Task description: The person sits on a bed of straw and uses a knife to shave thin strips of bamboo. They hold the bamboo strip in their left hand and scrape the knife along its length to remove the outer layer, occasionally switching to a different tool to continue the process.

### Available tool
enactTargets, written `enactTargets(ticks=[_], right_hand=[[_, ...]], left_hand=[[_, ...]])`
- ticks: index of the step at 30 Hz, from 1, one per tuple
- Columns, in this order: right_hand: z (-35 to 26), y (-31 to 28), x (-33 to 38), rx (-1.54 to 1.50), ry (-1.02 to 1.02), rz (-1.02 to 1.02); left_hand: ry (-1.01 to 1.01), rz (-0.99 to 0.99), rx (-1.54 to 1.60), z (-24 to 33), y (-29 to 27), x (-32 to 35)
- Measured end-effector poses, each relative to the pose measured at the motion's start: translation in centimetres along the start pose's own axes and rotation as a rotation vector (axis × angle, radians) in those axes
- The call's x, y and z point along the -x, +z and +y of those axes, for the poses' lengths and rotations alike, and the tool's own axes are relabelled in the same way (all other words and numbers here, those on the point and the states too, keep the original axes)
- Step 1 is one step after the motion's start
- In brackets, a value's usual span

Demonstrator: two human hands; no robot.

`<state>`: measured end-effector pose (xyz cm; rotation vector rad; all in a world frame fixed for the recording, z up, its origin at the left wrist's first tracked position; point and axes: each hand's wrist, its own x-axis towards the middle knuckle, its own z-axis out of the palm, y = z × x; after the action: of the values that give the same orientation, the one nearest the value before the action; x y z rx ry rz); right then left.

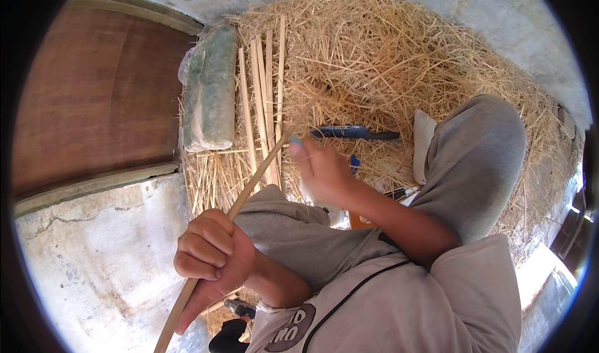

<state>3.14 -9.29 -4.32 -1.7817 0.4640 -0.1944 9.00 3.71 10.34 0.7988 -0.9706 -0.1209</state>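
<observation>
A long, thin wooden strip (256, 178) runs slantwise from the lower left up over the straw. My left hand (215, 253) is closed round its lower part, thumb lying down along the strip. Beside the upper part is my right hand (324, 172), fingers curled, slightly blurred. A small teal patch (295, 141) shows at its thumb tip, close to the strip; what the fingers hold, if anything, is hidden. Just beyond the right hand a dark knife-like tool (355, 132) lies on the straw.
Several pale wooden strips (259, 91) lie side by side next to a plastic-wrapped green roll (212, 88). Loose straw (387, 53) covers the floor up to the wall (511, 28). A brown wooden panel (100, 91) stands at left. My bent knee (480, 147) rises at right.
</observation>
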Motion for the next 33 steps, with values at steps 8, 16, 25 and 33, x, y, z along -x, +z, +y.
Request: enactTargets(ticks=[8,16,25,33], right_hand=[[1.6,-1.5,-1.9,0.097,0.038,-0.027],[1.9,0.0,-0.5,0.103,-0.152,0.037],[-0.4,0.3,0.7,0.063,-0.153,-0.006],[-1.5,0.0,0.8,0.073,-0.282,0.074]], left_hand=[[0.001,0.028,-0.017,-0.1,0.5,0.0],[-0.003,0.042,-0.004,-0.1,0.8,-0.2],[-0.001,0.064,-0.002,0.1,0.3,0.0],[0.047,0.135,-0.058,0.2,0.0,0.2]])
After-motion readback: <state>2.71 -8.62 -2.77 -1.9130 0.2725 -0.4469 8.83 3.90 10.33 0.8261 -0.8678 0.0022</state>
